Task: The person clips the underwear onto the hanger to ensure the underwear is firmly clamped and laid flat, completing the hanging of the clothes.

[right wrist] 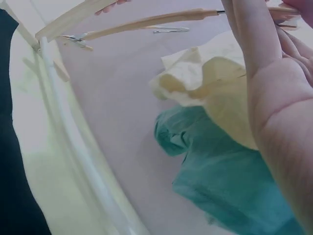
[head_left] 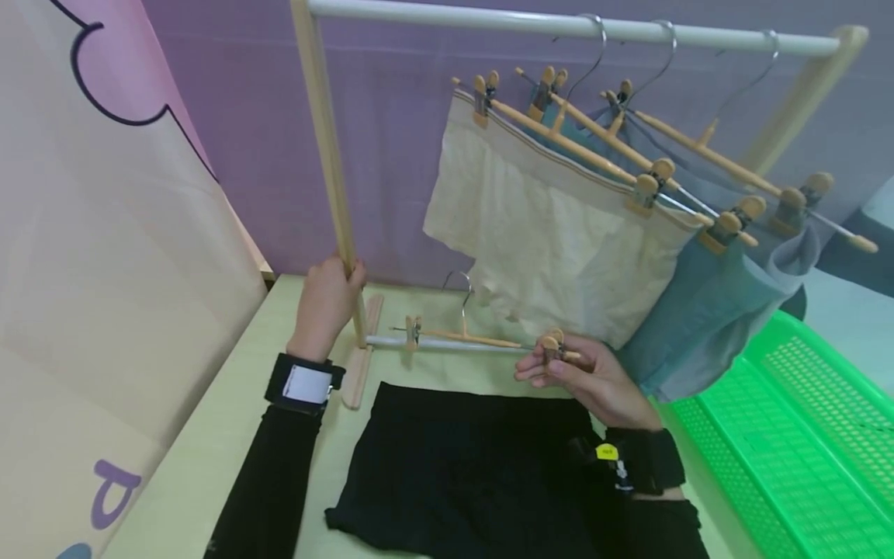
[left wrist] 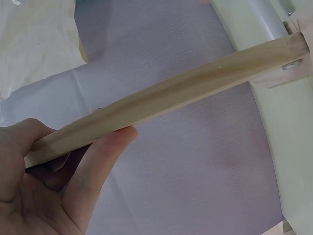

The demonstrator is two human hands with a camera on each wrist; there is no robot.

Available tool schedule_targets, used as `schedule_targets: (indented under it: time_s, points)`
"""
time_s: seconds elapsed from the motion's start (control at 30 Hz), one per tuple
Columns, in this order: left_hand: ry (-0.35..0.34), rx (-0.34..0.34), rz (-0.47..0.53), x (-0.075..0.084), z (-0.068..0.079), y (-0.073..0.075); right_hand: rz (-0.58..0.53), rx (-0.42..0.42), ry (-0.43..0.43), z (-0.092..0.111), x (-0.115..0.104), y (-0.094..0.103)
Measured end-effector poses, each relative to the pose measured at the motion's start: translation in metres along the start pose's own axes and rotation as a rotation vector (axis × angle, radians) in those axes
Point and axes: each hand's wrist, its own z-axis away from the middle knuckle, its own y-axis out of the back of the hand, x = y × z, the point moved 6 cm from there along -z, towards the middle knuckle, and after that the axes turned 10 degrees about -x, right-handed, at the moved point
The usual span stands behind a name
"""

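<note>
My left hand (head_left: 323,304) grips the left wooden post (head_left: 323,132) of a clothes rack, low down near its foot. In the left wrist view, thumb and fingers wrap that post (left wrist: 161,98). With my right hand (head_left: 601,380) I pinch a trouser hanger (head_left: 482,339) by the clip at its right end. This hanger carries no garment; its metal hook points up and its other clip (head_left: 414,334) is near the post. The right wrist view shows its bar (right wrist: 151,22) reaching away from my hand. Black cloth (head_left: 475,466) lies spread on the table before me.
Cream shorts (head_left: 552,225) and blue-green garments (head_left: 719,310) hang by clips from hangers on the white top rail (head_left: 475,17). At the right stands a green plastic basket (head_left: 740,466). A lower white rail (head_left: 454,343) crosses behind the black cloth.
</note>
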Motion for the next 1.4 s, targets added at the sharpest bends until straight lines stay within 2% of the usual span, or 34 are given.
schedule_targets:
  time_s: [0.17,0.27,0.5,0.6,0.83,1.0,1.13,1.23,1.4]
  points:
    - [0.002,-0.003,0.008,0.000,0.000,0.001,-0.042,-0.026,-0.003,0.000,0.008,0.003]
    - [0.001,-0.002,0.003,-0.001,0.001,0.001,-0.037,-0.010,-0.038,0.001,0.016,0.006]
    - [0.007,-0.008,-0.001,-0.001,0.001,0.000,-0.080,0.082,-0.157,0.009,0.041,0.021]
    - [0.010,-0.009,0.003,-0.002,0.002,0.001,-0.071,0.147,-0.249,0.015,0.054,0.030]
    - [0.012,-0.006,0.008,-0.003,0.003,0.004,0.187,0.351,-0.472,0.030,0.074,0.047]
    - [0.014,-0.004,0.007,-0.004,0.003,0.004,0.380,0.421,-0.585,0.034,0.077,0.050]
    - [0.014,-0.004,0.011,-0.005,0.004,0.005,0.507,0.499,-0.659,0.036,0.077,0.053]
    - [0.014,-0.003,0.012,-0.005,0.004,0.006,0.558,0.544,-0.703,0.038,0.076,0.053]
    - [0.015,-0.005,0.016,-0.005,0.006,0.007,0.612,0.548,-0.722,0.038,0.074,0.052]
